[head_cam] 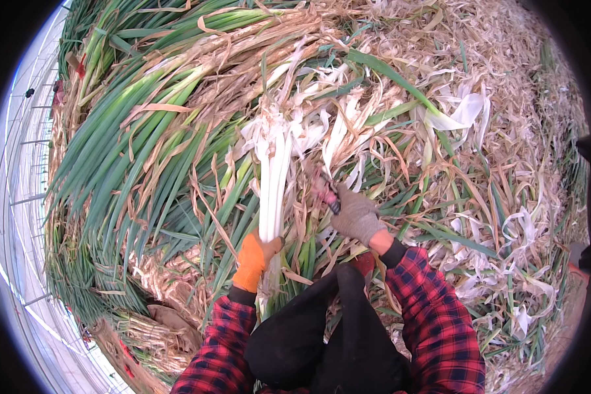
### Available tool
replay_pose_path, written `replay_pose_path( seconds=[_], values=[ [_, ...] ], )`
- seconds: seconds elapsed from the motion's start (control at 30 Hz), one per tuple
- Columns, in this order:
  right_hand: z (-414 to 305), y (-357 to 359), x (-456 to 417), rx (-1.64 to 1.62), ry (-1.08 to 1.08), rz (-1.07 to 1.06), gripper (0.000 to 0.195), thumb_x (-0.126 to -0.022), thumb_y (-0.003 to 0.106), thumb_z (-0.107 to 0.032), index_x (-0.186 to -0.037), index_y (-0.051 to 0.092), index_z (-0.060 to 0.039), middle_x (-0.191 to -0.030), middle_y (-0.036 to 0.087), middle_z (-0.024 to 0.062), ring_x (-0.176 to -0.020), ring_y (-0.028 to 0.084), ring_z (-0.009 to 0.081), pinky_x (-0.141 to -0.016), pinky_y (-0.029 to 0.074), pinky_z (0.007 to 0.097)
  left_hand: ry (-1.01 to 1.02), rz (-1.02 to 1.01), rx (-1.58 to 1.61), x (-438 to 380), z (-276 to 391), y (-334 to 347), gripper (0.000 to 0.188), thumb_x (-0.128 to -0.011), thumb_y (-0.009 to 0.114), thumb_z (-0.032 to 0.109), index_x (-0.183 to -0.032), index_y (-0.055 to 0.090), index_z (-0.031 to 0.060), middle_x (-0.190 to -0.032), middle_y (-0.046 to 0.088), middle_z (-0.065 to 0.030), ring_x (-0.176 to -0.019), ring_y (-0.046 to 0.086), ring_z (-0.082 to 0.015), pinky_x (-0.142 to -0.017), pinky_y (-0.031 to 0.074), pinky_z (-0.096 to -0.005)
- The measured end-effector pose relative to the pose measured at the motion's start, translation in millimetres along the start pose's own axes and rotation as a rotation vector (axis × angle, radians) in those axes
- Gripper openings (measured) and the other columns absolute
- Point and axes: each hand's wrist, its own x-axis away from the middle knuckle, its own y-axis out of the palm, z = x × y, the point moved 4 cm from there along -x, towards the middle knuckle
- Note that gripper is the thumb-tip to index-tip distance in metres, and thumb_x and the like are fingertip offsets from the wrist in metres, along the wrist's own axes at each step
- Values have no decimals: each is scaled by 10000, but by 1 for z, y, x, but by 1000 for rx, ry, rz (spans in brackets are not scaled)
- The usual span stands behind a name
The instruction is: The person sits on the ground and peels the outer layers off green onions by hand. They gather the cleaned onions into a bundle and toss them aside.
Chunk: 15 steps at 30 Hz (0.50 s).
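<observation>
My left hand [257, 259], in an orange glove, grips a few white leek or green onion stalks [274, 192] by their shafts. Their root ends point away from me, with pale peeled skin hanging around them. To the right, my right hand [357, 213], in a greyish-brown glove, is closed on a blurred red-and-black hand tool [326, 192], whose exact kind I cannot tell. The tool is beside the stalks and apart from them. Long unpeeled stalks with green leaves [128, 133] lie in a thick pile at the left.
Dry husks and peeled skins [492, 93] cover the ground at the right. Bundled stalks [147, 335] lie at the lower left near a brown edge. A pale sheeted wall with metal bars [24, 197] curves along the far left. My bent knees in black trousers are below my hands.
</observation>
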Motion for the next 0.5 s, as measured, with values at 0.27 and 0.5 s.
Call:
replay_pose_path(
  seconds=[0.27, 0.5],
  values=[
    [-16, 20, 21, 52, -32, -77, 519, -760, 669, -284, -1183, 511, -30, -1000, 683, 221, -957, 668, 418, -851, 511, 505, 62, -104, 154, -17, -28, 1, 604, -687, 739, 332, -1146, 651, -52, -961, 712, -180, -874, 677, -269, -808, 516, -363],
    [-1, 38, 57, -34, -74, 100, 549, -770, 660, -282, -1232, 506, -28, -1029, 669, 245, -947, 660, 439, -861, 510, 510, 260, -225, 361, -4, -36, -4, 509, -740, 791, 256, -1124, 657, -50, -949, 694, -87, -810, 614, -172, -753, 510, -336]
  ],
)
